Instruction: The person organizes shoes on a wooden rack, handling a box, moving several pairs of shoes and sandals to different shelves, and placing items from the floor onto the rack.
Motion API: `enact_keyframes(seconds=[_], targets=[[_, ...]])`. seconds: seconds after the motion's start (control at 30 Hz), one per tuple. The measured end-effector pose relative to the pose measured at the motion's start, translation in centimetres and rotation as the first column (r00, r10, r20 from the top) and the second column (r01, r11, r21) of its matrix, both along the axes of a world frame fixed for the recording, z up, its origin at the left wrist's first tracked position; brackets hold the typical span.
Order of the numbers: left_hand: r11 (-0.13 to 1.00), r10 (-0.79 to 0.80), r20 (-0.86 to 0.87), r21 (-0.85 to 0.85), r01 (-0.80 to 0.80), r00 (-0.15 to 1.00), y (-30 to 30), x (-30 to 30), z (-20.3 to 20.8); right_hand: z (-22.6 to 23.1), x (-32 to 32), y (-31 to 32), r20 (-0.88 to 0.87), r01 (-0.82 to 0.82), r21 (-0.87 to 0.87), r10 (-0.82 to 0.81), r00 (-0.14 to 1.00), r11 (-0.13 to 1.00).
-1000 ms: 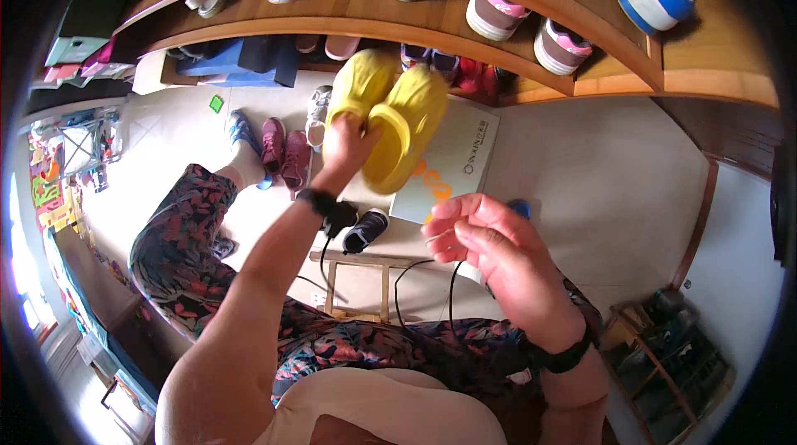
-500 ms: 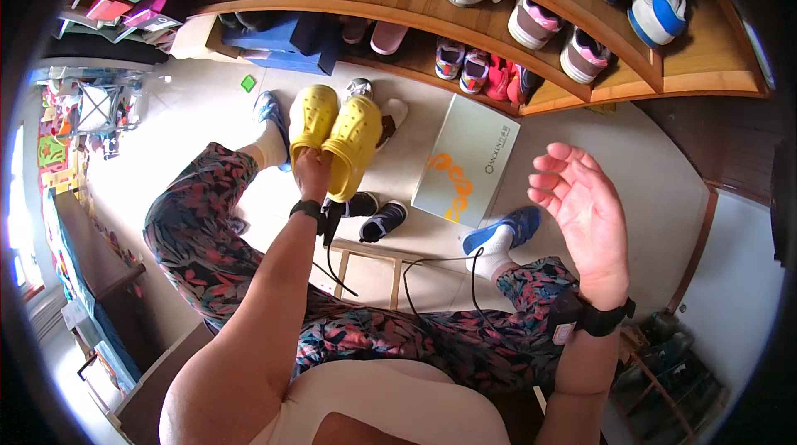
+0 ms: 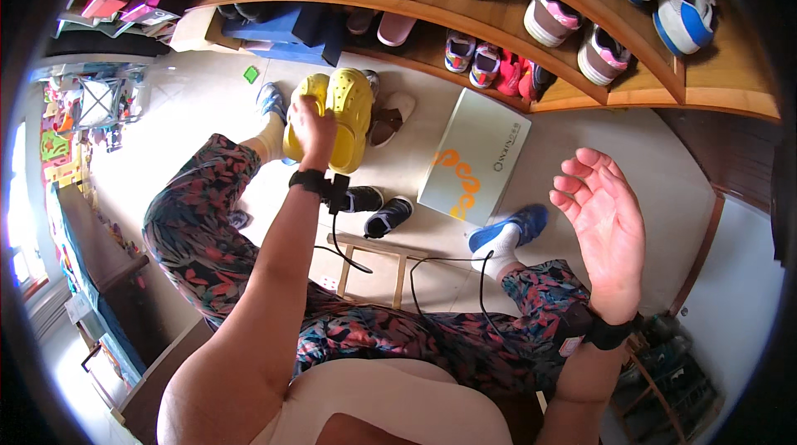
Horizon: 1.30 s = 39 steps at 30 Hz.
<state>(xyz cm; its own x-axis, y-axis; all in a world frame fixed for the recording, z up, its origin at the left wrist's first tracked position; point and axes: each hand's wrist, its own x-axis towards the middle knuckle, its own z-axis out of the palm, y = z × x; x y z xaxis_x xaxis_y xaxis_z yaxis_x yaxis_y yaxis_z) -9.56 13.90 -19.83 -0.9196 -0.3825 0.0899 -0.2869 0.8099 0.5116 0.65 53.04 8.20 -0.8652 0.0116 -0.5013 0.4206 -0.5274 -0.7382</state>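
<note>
The person's left hand (image 3: 314,131) lies on the left one of a pair of yellow clogs (image 3: 349,109). One second ago, this hand had the pair up in front of the wooden shelf (image 3: 274,1), partly over the pale box (image 3: 486,142). Now the clogs are lower in the view, left of the box, among the shoes that stand on the floor. Half a second ago the hand was between the two heels; now it has gone over the left clog. So the pair seems brought down to the floor, but it is not possible to tell if the soles touch it, nor if the fingers grip, because the fingertips are not clear.

A brown and white shoe (image 3: 387,123) is just beside the right clog, and the dark shoes (image 3: 388,217) are nearer to the person. A blue slipper (image 3: 270,99) on the left foot is beside the left clog.

The right hand (image 3: 604,229) is wide, palm up, with nothing in it. It is well apart from the clogs, to the right of the box.
</note>
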Motion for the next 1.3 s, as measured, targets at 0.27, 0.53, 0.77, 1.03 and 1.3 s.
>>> enact_keyframes(seconds=[0.27,0.53,0.77,1.03,1.3], targets=[[0.957,-0.289,-0.125,-0.066,0.283,0.949,10.6,-14.8,-3.4,0.2,-0.3,-0.1,0.058,0.099,0.05,-0.102,0.993,0.994],[0.832,-0.549,0.036,-0.074,0.55,0.835,8.6,-27.6,-9.8,-0.3,-2.0,-1.5,0.133,0.093,0.088,-0.104,0.986,0.992],[0.632,-0.43,-0.324,0.558,0.538,0.842,8.2,-20.0,-9.2,-1.1,-3.4,-1.9,0.143,0.073,0.045,-0.078,0.987,0.996],[0.833,-0.521,-0.063,0.179,0.523,0.851,8.0,8.6,-5.1,-0.5,-1.2,-1.9,0.053,0.048,0.037,-0.05,0.997,0.998],[0.655,-0.618,0.568,-0.011,0.755,0.544,7.3,3.4,-1.1,-0.2,-0.5,-2.1,0.027,0.045,0.044,-0.047,0.999,0.998]])
